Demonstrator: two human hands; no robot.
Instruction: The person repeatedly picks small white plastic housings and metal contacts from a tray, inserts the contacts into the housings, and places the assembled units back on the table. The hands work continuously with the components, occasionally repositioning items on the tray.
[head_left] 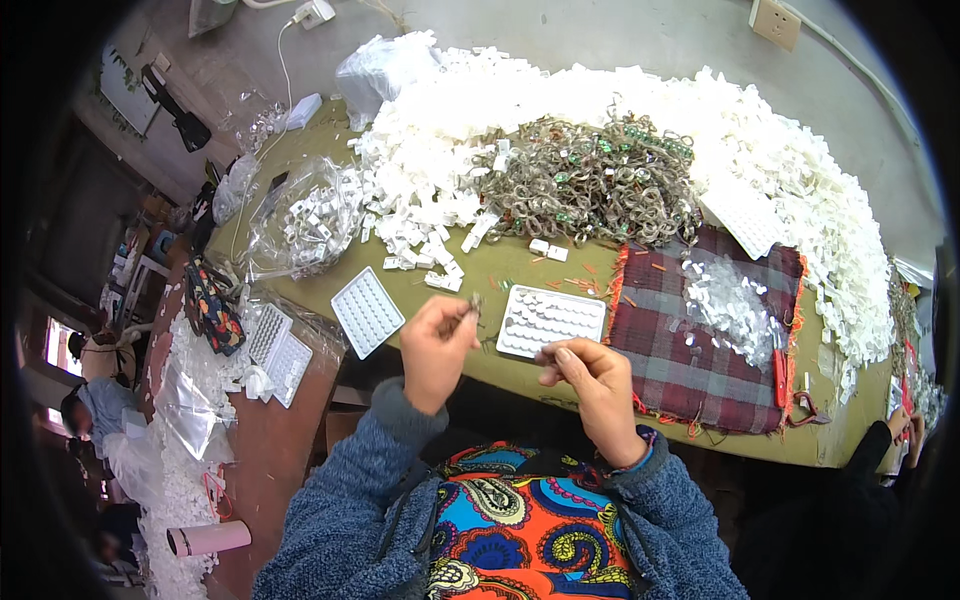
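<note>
White tray (510,346) lies before you on the green counter (505,262), apparently for easy reach; just left of it, your left hand (438,345) pinches a small grey piece (475,300), while your right hand's (594,388) curled fingers hide whether they grip anything.

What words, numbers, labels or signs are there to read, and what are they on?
None that I can read.
White tray nearest the right hand: no readable lettering.
Wall socket: any marks are too small to read.
Pink roll: no readable lettering.
Pale panel on the wall at left: too blurred to tell.
</note>
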